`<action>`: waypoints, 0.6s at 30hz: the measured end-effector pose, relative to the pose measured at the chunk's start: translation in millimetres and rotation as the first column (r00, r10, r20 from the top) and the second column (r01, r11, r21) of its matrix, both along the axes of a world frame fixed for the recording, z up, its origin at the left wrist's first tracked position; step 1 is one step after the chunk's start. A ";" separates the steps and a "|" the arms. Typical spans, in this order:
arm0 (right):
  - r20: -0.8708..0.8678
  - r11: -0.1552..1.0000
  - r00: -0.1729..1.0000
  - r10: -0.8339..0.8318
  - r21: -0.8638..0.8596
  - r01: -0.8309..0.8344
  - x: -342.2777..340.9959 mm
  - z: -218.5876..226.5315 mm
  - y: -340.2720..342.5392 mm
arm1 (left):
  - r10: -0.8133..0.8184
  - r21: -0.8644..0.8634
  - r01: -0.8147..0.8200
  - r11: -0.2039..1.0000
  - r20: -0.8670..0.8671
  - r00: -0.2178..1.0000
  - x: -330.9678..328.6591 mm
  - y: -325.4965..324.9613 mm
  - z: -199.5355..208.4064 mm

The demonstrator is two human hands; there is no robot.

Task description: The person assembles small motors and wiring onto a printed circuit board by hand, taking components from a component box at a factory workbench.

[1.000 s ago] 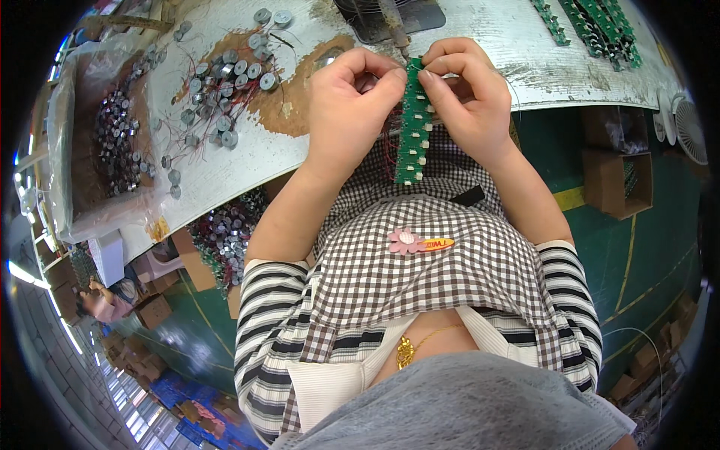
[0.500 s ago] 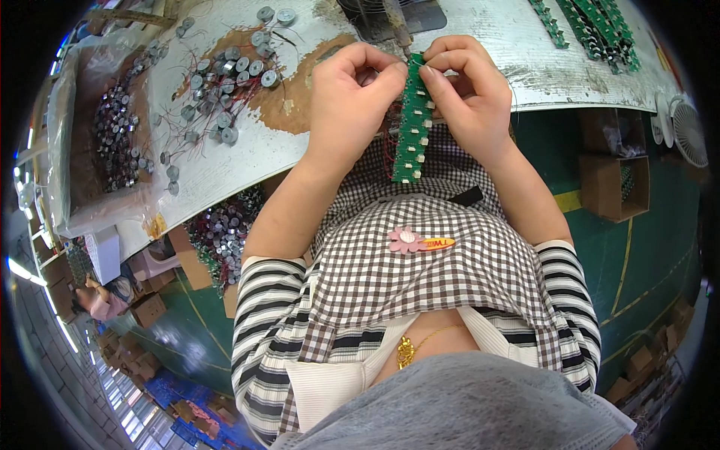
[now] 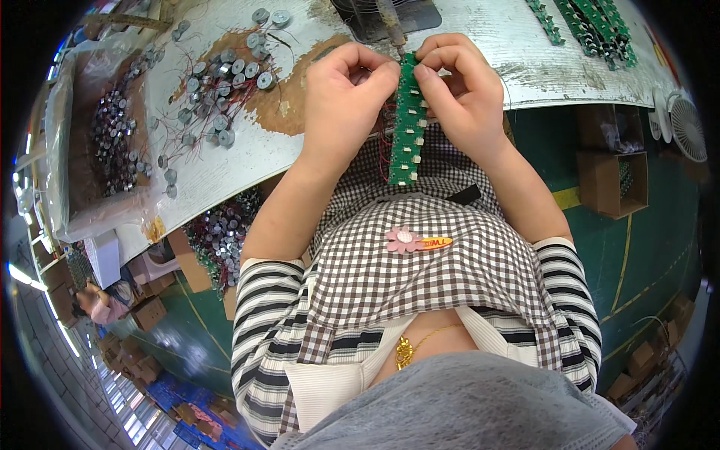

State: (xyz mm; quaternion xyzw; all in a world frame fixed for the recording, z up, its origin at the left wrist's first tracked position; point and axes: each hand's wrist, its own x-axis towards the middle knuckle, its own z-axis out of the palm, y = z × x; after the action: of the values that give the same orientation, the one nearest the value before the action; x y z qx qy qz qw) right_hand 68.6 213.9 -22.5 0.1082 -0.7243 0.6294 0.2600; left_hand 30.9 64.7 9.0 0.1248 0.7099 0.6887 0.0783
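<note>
A long green circuit board (image 3: 407,135) with a row of small white connectors hangs over the table's front edge, above my lap. Pinched by its upper right edge, the board is in my right hand (image 3: 469,94). My left hand (image 3: 345,97) is closed in a pinch beside the board's upper left edge; what its fingertips hold is too small to tell. Thin red wires (image 3: 384,142) run down the board's left side, partly hidden by that hand. Just above the board's top end is the tip of a soldering iron (image 3: 390,22), pointing down toward it.
Small round metal motors (image 3: 225,79) with red wires lie loose on the worn white table (image 3: 255,169). More fill a plastic-lined box (image 3: 64,142) at left. Several green boards (image 3: 600,30) lie far right. Below the table stand cardboard boxes (image 3: 613,184); a person (image 3: 109,300) sits at far left.
Both hands and the board have shifted slightly left. My left fingertips now sit a little farther from the board's edge. The right-hand pinch stays on the board.
</note>
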 end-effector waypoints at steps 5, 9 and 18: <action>-0.054 0.998 0.999 0.001 0.055 0.002 -1.6 1.1 0.6 | 0.011 -0.010 -0.011 1.000 -0.018 1.000 0.0 -1.5 0.0; 0.006 1.000 1.000 0.025 0.009 -0.025 5.3 -1.4 -1.8 | 0.020 -0.030 -0.020 0.999 -0.010 1.000 4.0 -2.9 -1.9; 0.008 1.000 1.000 0.021 -0.007 -0.021 4.7 -5.2 -4.0 | -0.041 -0.130 0.035 0.991 -0.043 0.998 -2.0 -9.6 -2.4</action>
State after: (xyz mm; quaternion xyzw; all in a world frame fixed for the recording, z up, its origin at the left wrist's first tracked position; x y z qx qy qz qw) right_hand 73.3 209.8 -27.7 0.1126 -0.7220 0.6349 0.2508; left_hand 28.9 55.0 6.6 0.1484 0.7521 0.6367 0.0831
